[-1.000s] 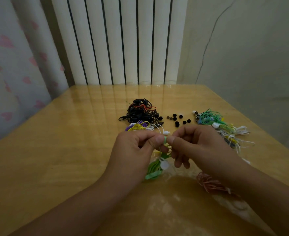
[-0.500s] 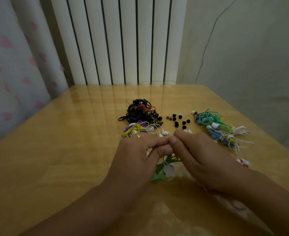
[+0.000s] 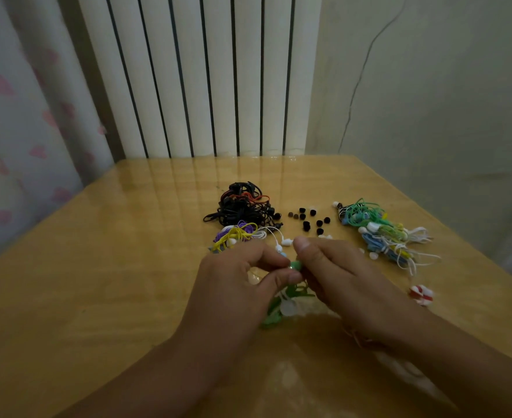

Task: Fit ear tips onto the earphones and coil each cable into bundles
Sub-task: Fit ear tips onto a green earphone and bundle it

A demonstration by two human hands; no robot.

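Over the wooden table (image 3: 98, 282) my left hand (image 3: 242, 285) and my right hand (image 3: 345, 282) meet fingertip to fingertip. Both pinch a small green earbud (image 3: 295, 264) between them. Its green cable (image 3: 274, 312) hangs below the hands in loose loops with a white piece on it. Several loose black ear tips (image 3: 309, 220) lie scattered beyond the hands. Whether a tip sits on the green earbud cannot be made out.
A black earphone tangle (image 3: 242, 206) lies at centre back, with a yellow and purple bundle (image 3: 236, 235) in front of it. A green, blue and white heap (image 3: 381, 232) lies to the right. A red and white item (image 3: 420, 294) sits near the right edge.
Both hands dropped a little toward the table, then kept working the green earbud at their fingertips. My right thumb now points up over the earbud. The piles have not moved.
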